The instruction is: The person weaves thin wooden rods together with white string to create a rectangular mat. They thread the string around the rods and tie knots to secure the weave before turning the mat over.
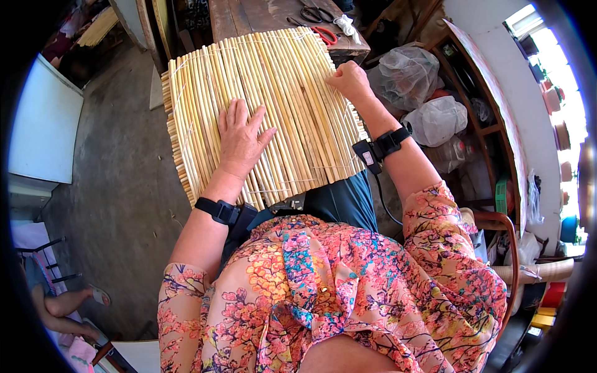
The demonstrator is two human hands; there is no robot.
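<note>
A mat of pale yellow round sticks (289,118), bound with thin white ties near its edges, lies across my lap and up to a wooden table. My left hand (242,133) rests palm down on its left middle, fingers apart. Near the mat's upper right edge, my right hand (348,81) has its fingers curled together against the sticks; whatever they may grip is too small to make out. Both forearms wear black straps with small devices.
The wooden table (245,18) holds red-handled scissors (326,36), black scissors (314,13) and white cord (348,28). Plastic bags (435,121) fill shelving on the right. Concrete floor (112,155) lies left. Another person's bare legs (59,304) show at lower left.
</note>
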